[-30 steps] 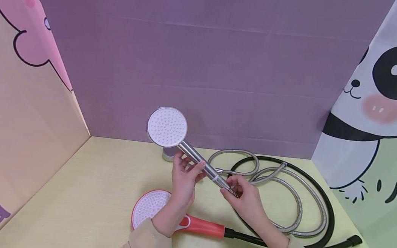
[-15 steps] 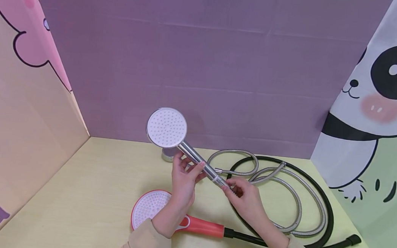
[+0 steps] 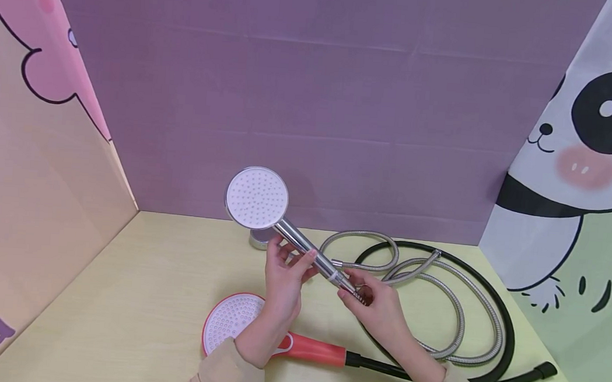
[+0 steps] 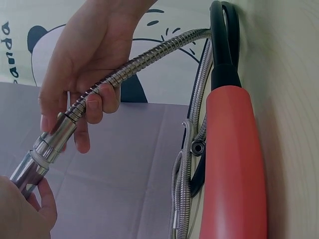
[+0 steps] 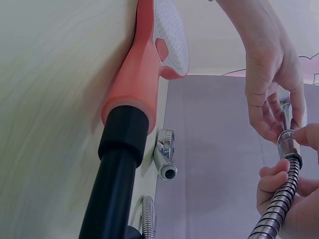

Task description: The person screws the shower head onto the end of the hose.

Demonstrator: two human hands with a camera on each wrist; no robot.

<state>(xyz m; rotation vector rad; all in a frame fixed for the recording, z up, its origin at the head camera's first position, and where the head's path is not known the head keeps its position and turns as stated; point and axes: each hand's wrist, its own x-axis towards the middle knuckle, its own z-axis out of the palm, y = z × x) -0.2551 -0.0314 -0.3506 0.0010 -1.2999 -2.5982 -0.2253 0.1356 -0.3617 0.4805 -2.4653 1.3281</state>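
Note:
My left hand grips the chrome handle of a hand shower, its round white spray face turned toward the head camera, lifted above the table. At the handle's lower end, my right hand pinches the metal connector with thumb and index finger. A ribbed metal hose runs out of that connector, and the other right fingers curl under it. In the right wrist view, connector and handle line up end to end. Below my hands lies a red shower head, partly covered by my left forearm.
A black hose leaves the red handle and loops round to the right. Inside that loop lie coiled metal hoses. Another chrome shower head sits at the back of the table, near the purple backdrop.
My right thumb and index finger have shifted round the connector, moving closer together and then spreading apart again. My left hand and the hand shower stay almost where they were.

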